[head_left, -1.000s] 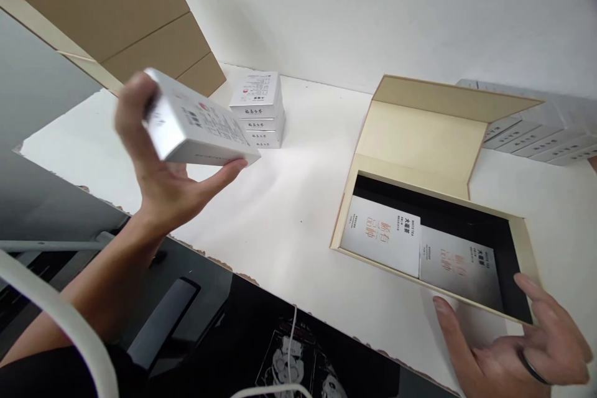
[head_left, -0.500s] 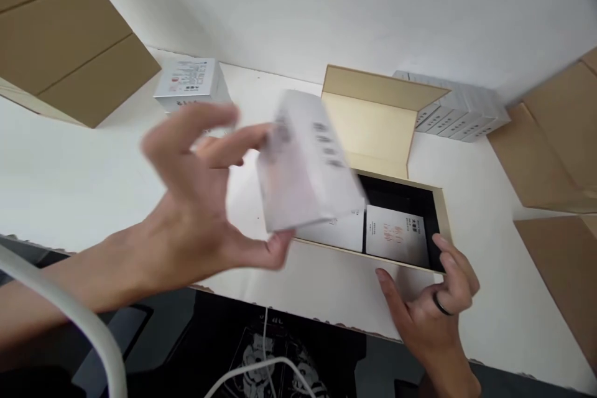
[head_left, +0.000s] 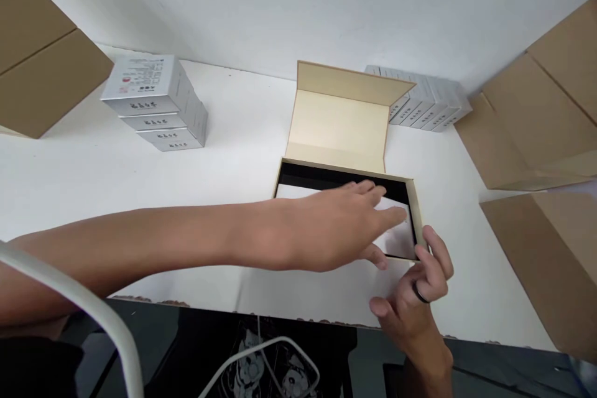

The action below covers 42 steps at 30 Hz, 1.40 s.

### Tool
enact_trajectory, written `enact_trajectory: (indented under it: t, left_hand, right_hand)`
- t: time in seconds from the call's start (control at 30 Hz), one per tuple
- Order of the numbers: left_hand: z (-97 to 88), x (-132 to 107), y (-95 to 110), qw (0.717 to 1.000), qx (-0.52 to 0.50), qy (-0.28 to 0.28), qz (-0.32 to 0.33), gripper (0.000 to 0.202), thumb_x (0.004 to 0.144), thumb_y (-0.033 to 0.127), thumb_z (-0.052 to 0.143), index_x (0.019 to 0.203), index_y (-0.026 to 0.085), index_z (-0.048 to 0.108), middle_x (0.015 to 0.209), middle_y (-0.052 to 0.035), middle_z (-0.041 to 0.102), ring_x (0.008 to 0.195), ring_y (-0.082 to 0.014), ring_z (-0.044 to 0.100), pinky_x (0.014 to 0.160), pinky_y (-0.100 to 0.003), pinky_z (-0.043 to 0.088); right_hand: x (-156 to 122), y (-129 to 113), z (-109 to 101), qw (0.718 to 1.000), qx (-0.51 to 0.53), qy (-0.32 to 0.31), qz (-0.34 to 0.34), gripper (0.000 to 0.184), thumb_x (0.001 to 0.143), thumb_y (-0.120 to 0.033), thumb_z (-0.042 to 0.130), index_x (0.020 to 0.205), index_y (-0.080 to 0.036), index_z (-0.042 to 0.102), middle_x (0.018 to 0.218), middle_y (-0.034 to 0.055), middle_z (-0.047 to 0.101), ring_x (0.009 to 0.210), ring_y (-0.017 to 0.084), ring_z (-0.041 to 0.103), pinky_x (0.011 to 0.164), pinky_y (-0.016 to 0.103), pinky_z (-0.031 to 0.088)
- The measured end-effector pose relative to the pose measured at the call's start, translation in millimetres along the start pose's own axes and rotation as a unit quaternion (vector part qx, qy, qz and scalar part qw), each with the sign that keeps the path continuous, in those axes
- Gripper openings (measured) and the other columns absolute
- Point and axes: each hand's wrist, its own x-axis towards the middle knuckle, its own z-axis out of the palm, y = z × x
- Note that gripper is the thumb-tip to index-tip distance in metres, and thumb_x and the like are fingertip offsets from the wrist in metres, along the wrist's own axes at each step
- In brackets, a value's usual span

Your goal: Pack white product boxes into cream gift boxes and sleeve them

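My left hand reaches across the gift box, palm down with fingers spread over its front half. A whitish surface shows in the box beneath the fingertips, and a white edge shows left of the hand. The hand and forearm hide most of the contents. At the box's front right corner, my right hand rests its fingertips against the outer wall, with the thumb apart. The cream lid stands open at the back. A black lining shows inside.
Silver small boxes are stacked at the left. Several more silver boxes stand in a row behind the lid, at right. Cardboard cartons flank the table: one at left, others at right. A white curved tube crosses the lower left.
My left hand has moved right and down from holding a small silver box in the air to lying over the gift box. My right hand stays at the corner. The view has shifted.
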Motion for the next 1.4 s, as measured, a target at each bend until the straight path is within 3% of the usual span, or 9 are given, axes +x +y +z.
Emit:
enact_trajectory:
  t: [0.13,0.3,0.47,0.7,0.93,1.1,1.2,1.3,1.4]
  left_hand:
    - [-2.5,21,4,0.997,-0.043,-0.069,0.001,0.084,0.101,0.058,0.062,0.164,0.013,0.028,0.167,-0.0241,0.035,0.16,-0.0367,0.029,0.125,-0.052,0.035]
    - [-2.7,-14,-6,0.998,-0.052,0.024,-0.022,0.094,0.093,0.062,0.071,0.164,0.023,0.024,0.173,-0.0159,0.025,0.161,-0.0306,0.028,0.127,-0.046,0.033]
    - [1.7,-45,-16,0.992,-0.036,0.052,-0.107,0.081,0.073,0.055,0.093,0.135,0.017,0.057,0.136,-0.0142,0.068,0.126,-0.0339,0.066,0.098,-0.039,0.051]
    - [14.5,-36,-20,0.991,-0.016,0.044,-0.125,0.072,0.081,0.048,0.083,0.134,0.013,0.049,0.118,-0.0125,0.071,0.106,-0.0324,0.069,0.089,-0.041,0.049]
    - [21.4,-35,-23,0.991,-0.004,0.065,-0.117,0.065,0.08,0.054,0.077,0.124,0.014,0.052,0.109,-0.0106,0.071,0.098,-0.0316,0.069,0.087,-0.041,0.048]
    - [29.1,-38,-27,0.991,-0.014,0.094,-0.098,0.066,0.082,0.057,0.075,0.126,0.014,0.052,0.112,-0.0112,0.071,0.102,-0.0325,0.068,0.093,-0.044,0.047]
    - [33.9,-38,-27,0.99,0.0,0.115,-0.082,0.064,0.083,0.058,0.074,0.125,0.014,0.054,0.109,-0.0112,0.07,0.099,-0.032,0.067,0.094,-0.045,0.046]
    - [36.6,-38,-24,0.988,0.027,0.12,-0.092,0.059,0.084,0.059,0.071,0.119,0.014,0.056,0.107,-0.0115,0.068,0.095,-0.0315,0.066,0.09,-0.045,0.047]
    - [37.2,-38,-19,0.988,0.045,0.109,-0.098,0.058,0.086,0.061,0.067,0.12,0.015,0.055,0.106,-0.0114,0.067,0.094,-0.0312,0.065,0.086,-0.045,0.049]
  right_hand:
    - [0,1,0,1.0,0.016,0.006,0.026,0.09,0.099,-0.077,0.029,0.166,-0.018,0.014,0.158,0.0259,0.024,0.154,0.041,0.027,0.109,0.066,0.045]
    - [0,-2,-1,0.999,-0.019,0.004,0.027,0.088,0.099,-0.075,0.034,0.166,-0.022,0.013,0.16,0.0254,0.026,0.151,0.044,0.03,0.106,0.069,0.045]
    - [21,-4,-24,0.999,-0.035,0.031,-0.028,0.078,0.1,-0.073,0.036,0.162,-0.026,0.029,0.155,0.0211,0.035,0.148,0.043,0.036,0.106,0.064,0.046]
    - [103,-9,-48,0.94,-0.104,-0.291,-0.145,0.044,0.1,-0.057,0.058,0.131,-0.025,0.057,0.151,0.0155,0.049,0.14,0.036,0.044,0.116,0.059,0.034]
    - [143,-17,-33,0.854,-0.15,-0.471,-0.166,0.039,0.079,-0.038,0.088,0.109,-0.021,0.068,0.106,0.008,0.06,0.095,0.027,0.062,0.076,0.038,0.052]
    - [148,-20,-35,0.841,-0.133,-0.505,-0.14,0.03,0.083,-0.039,0.083,0.103,-0.022,0.069,0.104,0.0066,0.06,0.093,0.025,0.063,0.078,0.039,0.054]
    - [155,-12,-46,0.845,-0.092,-0.519,-0.092,0.042,0.084,-0.055,0.079,0.114,-0.026,0.07,0.125,0.0085,0.062,0.111,0.028,0.064,0.083,0.04,0.057]
    - [182,7,-51,0.852,-0.035,-0.517,-0.076,0.07,0.083,-0.075,0.07,0.139,-0.035,0.061,0.152,0.0069,0.053,0.129,0.031,0.059,0.096,0.042,0.056]
    - [229,31,-29,0.898,-0.062,-0.435,-0.034,0.057,0.096,-0.072,0.053,0.131,-0.029,0.065,0.14,0.0077,0.063,0.12,0.028,0.064,0.101,0.044,0.052]
